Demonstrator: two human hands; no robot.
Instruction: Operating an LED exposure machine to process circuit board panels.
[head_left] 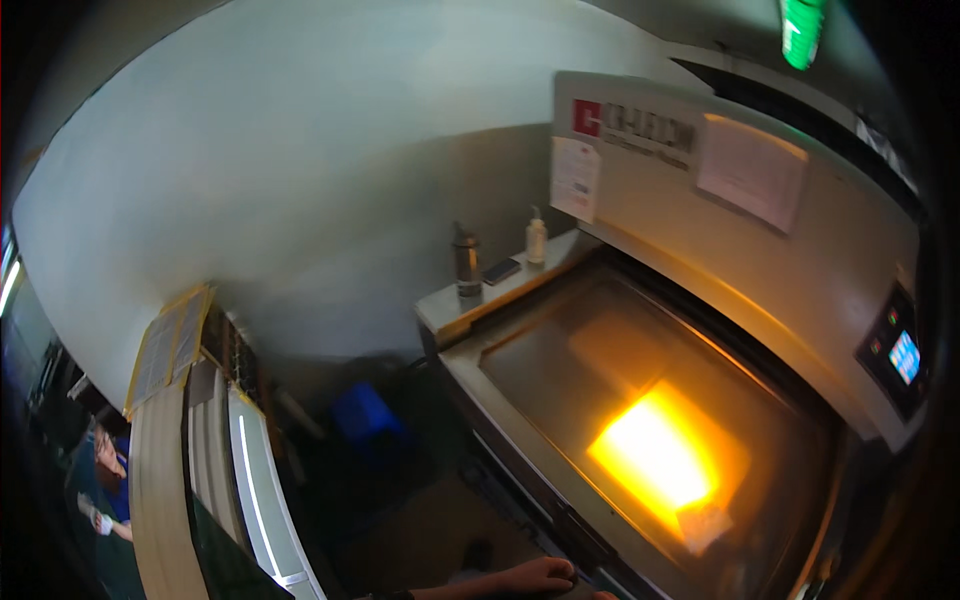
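Showing a large grey machine (pixel 760 260) with a dark glass lid (pixel 620 400), seen from above by the person standing at its front edge. An orange glow (pixel 655 455) burns under the lid at about 4 o'clock from the picture's middle; the lid lies flat and shut over it, probably so that the light stays screened while the machine runs. A small lit screen (pixel 905 355) sits on the machine's raised back panel at 3 o'clock, within reach of the front, and paper sheets (pixel 575 178) are stuck to that panel where they can be read while standing.

One hand (pixel 540 577) enters from the lower edge at 6 o'clock, its forearm lying nearly level. It rests on or just at the lid's front rim, near a dark handle (pixel 570 535); the fingers are curled loosely together, and whether they grip anything cannot be told, since the fingertips are cut off by the picture's edge. Which of the person's hands it is also cannot be told with certainty; no second hand shows.

On the narrow shelf (pixel 440 305) at the machine's far left corner, at 12 o'clock, stand a dark flask (pixel 467 262) and a pale pump bottle (pixel 537 240), with a phone (pixel 501 270) lying flat between them, all kept off the lid. A blue bin (pixel 365 412) sits on the floor at 9 o'clock. Another person (pixel 105 480) is at the far lower left.
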